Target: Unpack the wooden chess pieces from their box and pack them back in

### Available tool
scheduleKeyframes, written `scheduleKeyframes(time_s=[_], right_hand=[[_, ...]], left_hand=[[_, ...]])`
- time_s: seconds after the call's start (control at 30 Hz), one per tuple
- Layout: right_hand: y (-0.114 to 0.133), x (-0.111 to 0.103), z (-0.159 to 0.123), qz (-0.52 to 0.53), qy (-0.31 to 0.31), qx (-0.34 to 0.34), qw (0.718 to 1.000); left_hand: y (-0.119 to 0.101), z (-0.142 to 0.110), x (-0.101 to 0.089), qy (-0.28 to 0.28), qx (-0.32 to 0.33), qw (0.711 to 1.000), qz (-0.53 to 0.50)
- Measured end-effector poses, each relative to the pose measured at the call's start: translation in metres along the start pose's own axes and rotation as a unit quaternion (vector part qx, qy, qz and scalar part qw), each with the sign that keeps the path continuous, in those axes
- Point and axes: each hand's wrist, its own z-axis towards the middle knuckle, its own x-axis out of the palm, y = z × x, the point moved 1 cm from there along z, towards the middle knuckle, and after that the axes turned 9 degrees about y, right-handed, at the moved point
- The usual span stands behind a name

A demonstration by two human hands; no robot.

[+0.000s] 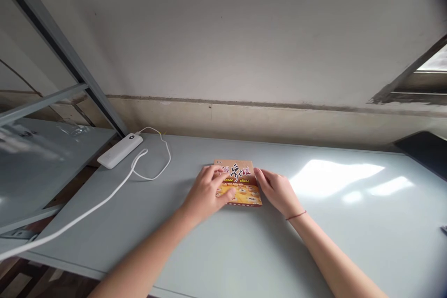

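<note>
A Chinese chess box (240, 185), brown and yellow with printed lettering, lies flat and closed on the grey-blue table (223, 251). My left hand (208, 190) reaches over its left side, thumb and fingers spread apart on the printed top, covering part of the lettering. Against the right edge of the same box is my right hand (277, 191), its fingers held together and the fingertips partly hidden. A thin red cord (296, 216) circles my right wrist.
A white power bank (120, 150) with a white cable (101, 202) lies at the back left, beside a metal frame post (66, 49). A dark flat object (424, 151) sits at the far right. Behind the table rises a wall (223, 46). Bright glare falls on the right part of the tabletop.
</note>
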Motion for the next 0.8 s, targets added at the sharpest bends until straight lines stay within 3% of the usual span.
scheduleKeyframes(time_s=[0.13, 0.27, 0.4, 0.6, 0.67, 0.8], right_hand=[[0.005, -0.005, -0.004, 0.061, -0.019, -0.016, 0.998], [0.011, -0.009, -0.01, 0.142, -0.045, -0.084, 0.985], [0.014, -0.01, -0.014, 0.165, -0.052, -0.124, 0.977], [0.009, -0.007, -0.01, 0.112, -0.087, -0.118, 0.983], [0.007, -0.005, -0.008, 0.098, -0.076, -0.109, 0.986], [0.005, -0.002, -0.005, 0.07, -0.028, -0.102, 0.992]], left_hand=[[-0.009, -0.007, 0.013, 0.057, 0.014, 0.998, 0.028], [-0.009, -0.007, 0.014, 0.027, -0.02, 0.997, 0.067], [-0.015, -0.006, 0.002, -0.001, -0.011, 0.997, 0.075], [-0.02, -0.008, -0.032, 0.004, -0.042, 0.996, 0.079], [-0.018, -0.008, -0.042, -0.021, -0.057, 0.996, 0.069], [-0.006, -0.007, -0.056, -0.138, -0.071, 0.986, 0.063]])
